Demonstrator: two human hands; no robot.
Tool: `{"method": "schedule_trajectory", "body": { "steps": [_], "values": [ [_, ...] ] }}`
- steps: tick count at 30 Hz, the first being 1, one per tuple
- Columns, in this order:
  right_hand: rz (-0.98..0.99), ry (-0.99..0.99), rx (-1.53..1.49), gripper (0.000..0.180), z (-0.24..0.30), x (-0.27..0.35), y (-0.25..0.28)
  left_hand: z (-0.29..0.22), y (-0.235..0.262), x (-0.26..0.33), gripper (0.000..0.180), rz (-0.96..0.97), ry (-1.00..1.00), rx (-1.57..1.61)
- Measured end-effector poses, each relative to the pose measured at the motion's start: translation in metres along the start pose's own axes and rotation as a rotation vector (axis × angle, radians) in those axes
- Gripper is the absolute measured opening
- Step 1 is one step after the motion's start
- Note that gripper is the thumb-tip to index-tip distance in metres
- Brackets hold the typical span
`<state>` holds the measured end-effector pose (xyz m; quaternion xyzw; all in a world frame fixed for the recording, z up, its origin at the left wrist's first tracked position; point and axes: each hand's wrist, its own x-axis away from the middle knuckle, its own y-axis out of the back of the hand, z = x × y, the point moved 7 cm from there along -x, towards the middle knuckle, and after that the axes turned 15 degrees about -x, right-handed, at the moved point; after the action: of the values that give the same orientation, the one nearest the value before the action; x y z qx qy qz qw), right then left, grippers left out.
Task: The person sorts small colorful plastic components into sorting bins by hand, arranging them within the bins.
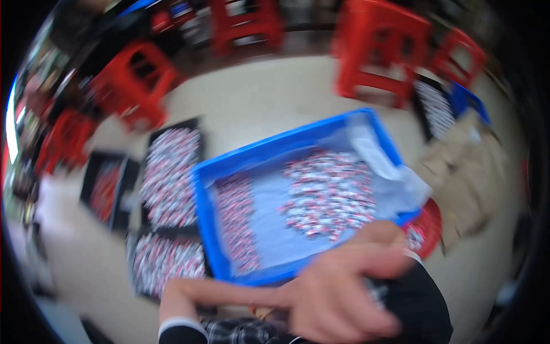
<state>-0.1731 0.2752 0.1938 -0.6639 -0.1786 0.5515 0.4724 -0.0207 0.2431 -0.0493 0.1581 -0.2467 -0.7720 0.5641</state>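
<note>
My left hand (338, 292) reaches across my body, smeared by motion. Its thumb stands apart from the fingers, and a small grey-white patch shows between them; I cannot make out whether it is held. Behind it, my right hand (378, 232) is mostly covered, its fingers hidden. Both are at the near right corner of a blue tray (269, 139) lined with pale sheeting. In the tray lie a large patch of small red-and-white pieces (332, 195) on the right and a narrower band of small pieces (238, 223) on the left.
Left of the tray are black trays of similar pieces (171, 178) (166, 258) and a dark box (103, 186) with reddish contents. A red basin (427, 229) and brown paper (464, 178) lie right. Red stools (378, 46) (134, 83) stand on the far floor. Another dark tray (435, 109) is far right.
</note>
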Motion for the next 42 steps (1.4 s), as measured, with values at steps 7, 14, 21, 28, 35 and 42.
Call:
{"method": "schedule_trajectory", "body": {
  "steps": [7, 14, 21, 28, 35, 42],
  "values": [
    [-0.164, 0.013, -0.236, 0.045, -0.047, 0.062, 0.100, 0.020, -0.041, 0.014, 0.023, 0.062, 0.553, 1.004],
    [-1.428, 0.589, 1.783, 0.023, 0.185, 0.271, 0.155, 0.073, -0.082, 0.182, 0.050, 0.637, 1.466, 0.578],
    [-1.918, -0.092, 1.525, 0.059, 0.251, 0.476, 0.234, -0.071, -0.042, 0.297, 0.049, 0.708, 2.736, 1.477],
    [-2.066, 0.061, 1.276, 0.061, 0.238, 0.517, 0.254, -0.081, -0.047, 0.290, 0.037, 0.764, 2.676, 1.139],
    [-2.079, 0.016, 1.262, 0.058, 0.252, 0.518, 0.252, -0.058, -0.048, 0.282, 0.035, 1.079, 2.619, 0.958],
    [-2.169, 0.017, 1.252, 0.066, 0.252, 0.521, 0.243, -0.077, -0.054, 0.280, 0.034, 0.993, 2.664, 0.908]
  ]
}}
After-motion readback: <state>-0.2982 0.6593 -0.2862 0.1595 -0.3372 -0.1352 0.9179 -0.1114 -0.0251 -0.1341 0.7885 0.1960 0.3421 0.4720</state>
